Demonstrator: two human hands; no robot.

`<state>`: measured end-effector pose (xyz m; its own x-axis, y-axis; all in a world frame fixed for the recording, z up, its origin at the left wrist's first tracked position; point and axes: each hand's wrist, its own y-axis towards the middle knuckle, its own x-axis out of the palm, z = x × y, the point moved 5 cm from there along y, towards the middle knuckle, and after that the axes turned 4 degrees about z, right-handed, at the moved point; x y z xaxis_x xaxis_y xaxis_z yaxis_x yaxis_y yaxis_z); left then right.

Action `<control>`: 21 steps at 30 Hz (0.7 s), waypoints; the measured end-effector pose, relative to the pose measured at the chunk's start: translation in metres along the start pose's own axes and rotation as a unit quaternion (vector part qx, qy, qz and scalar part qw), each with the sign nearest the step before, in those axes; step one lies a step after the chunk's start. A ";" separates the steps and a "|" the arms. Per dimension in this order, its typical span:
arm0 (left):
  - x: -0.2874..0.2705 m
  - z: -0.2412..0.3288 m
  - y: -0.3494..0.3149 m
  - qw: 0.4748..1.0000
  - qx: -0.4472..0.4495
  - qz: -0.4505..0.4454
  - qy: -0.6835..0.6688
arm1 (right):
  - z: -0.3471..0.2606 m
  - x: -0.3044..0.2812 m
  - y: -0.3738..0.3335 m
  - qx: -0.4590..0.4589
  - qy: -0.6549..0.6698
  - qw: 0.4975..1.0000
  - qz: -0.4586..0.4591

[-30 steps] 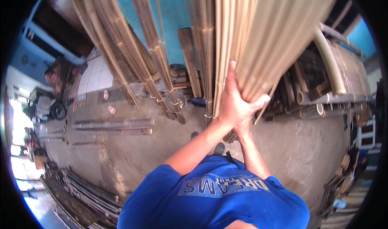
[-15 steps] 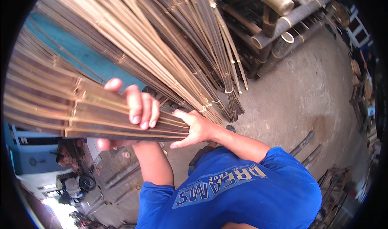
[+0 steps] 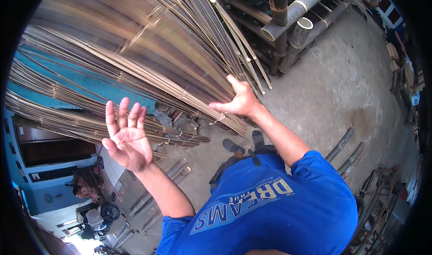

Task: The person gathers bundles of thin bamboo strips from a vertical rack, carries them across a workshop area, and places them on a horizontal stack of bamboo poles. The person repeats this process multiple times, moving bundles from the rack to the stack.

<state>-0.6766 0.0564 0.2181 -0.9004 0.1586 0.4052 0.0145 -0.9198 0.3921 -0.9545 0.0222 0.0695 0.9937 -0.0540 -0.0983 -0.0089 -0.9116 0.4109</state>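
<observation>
My left hand is raised with its palm up and fingers spread, holding nothing. It is in front of a sheaf of thin bamboo strips that leans at the left. My right hand grips the near end of a broad bundle of bamboo slats, thumb on one edge and a finger on the other. The rest of that hand's fingers are hidden. The bundle slants up to the far left, blurred by motion. Beneath it lies a tied bundle of pale bamboo strips.
A rack of thick bamboo poles stands at the far right, beside more leaning strips. Bamboo lengths rest on the concrete floor at right, and others at left. A motorcycle is at lower left.
My left hand has let go of the slat bundle and moved down-left. The bundle has swung up and right over the other strips, my right hand moving with its near end.
</observation>
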 end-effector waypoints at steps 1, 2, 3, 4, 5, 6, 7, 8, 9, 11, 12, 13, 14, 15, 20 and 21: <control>-0.005 0.001 -0.007 1.000 -0.002 0.003 0.012 | 0.007 -0.006 0.005 0.001 0.022 1.000 0.017; -0.011 0.002 -0.013 1.000 -0.004 0.006 0.024 | 0.017 -0.012 0.010 0.009 0.007 1.000 0.020; -0.017 0.004 -0.021 0.999 -0.008 0.009 0.037 | 0.026 -0.017 0.013 0.018 -0.008 1.000 0.023; -0.021 0.005 -0.027 0.999 -0.006 0.012 0.047 | 0.034 -0.019 0.018 0.032 0.000 0.999 0.024; -0.026 0.006 -0.035 0.998 -0.005 0.023 0.054 | 0.042 -0.020 0.022 0.046 0.008 0.999 0.025; -0.030 0.007 -0.040 0.998 -0.006 0.029 0.059 | 0.061 -0.020 0.024 0.038 0.036 0.998 0.035; -0.034 0.010 -0.044 0.997 -0.001 0.036 0.065 | 0.075 -0.021 0.026 0.053 0.015 0.998 0.032; -0.033 0.012 -0.047 0.996 0.008 0.040 0.078 | 0.089 -0.021 0.027 0.059 0.010 0.998 0.034; -0.034 0.014 -0.050 0.995 0.008 0.039 0.094 | 0.103 -0.020 0.026 0.062 0.007 0.997 0.036; -0.041 0.024 -0.056 0.990 0.006 0.067 0.126 | 0.124 -0.016 0.022 0.070 0.028 0.997 0.019; -0.045 0.027 -0.059 0.987 0.009 0.082 0.141 | 0.128 -0.015 0.023 0.055 0.014 0.998 0.022; -0.050 0.032 -0.065 0.985 0.016 0.094 0.145 | 0.124 -0.012 0.026 0.061 -0.001 0.998 0.024; -0.053 0.033 -0.067 0.984 0.022 0.097 0.145 | 0.135 -0.011 0.028 0.079 -0.009 0.996 0.028; -0.054 0.036 -0.071 0.983 0.025 0.102 0.149 | 0.153 -0.010 0.028 0.101 -0.014 0.994 0.030; -0.064 0.043 -0.088 0.974 0.032 0.142 0.173 | 0.190 -0.002 0.056 0.123 -0.085 0.988 0.019; -0.065 0.041 -0.089 0.974 0.028 0.142 0.177 | 0.207 -0.005 0.060 0.122 -0.129 0.983 0.044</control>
<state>-0.6016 0.1425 0.1908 -0.9497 -0.2425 0.1983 0.3000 -0.8862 0.3532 -0.9829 -0.1170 -0.0930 0.9263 -0.2109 -0.3123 -0.1526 -0.9677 0.2008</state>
